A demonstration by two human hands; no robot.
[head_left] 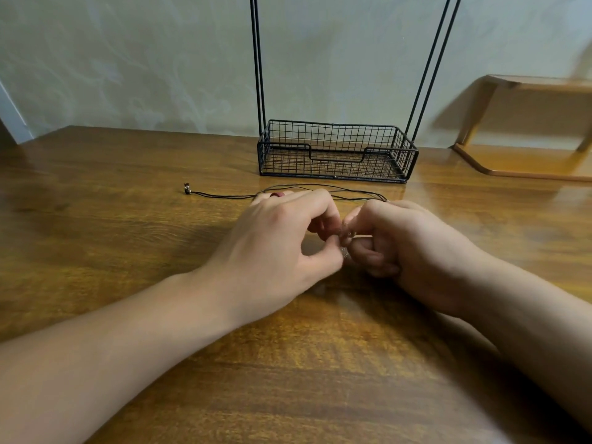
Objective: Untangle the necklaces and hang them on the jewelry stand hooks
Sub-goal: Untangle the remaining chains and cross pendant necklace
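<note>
left hand [275, 238] and right hand [394, 241] meet knuckle to knuckle low over the table [128, 251], fingers curled, both pinching a small silvery bit of chain [345, 251] between them. we can't make out its links, too small. thin black cords [320, 189] run flat on the wood just behind the hands, one trailing left to a small metal end piece [187, 188]; something red [278, 195] shows by the left knuckles. black wire stand [336, 152] with basket base and tall rods sits behind, near the wall. glossy brown wood, pale wall, wooden shelf [525, 129] at right.
</note>
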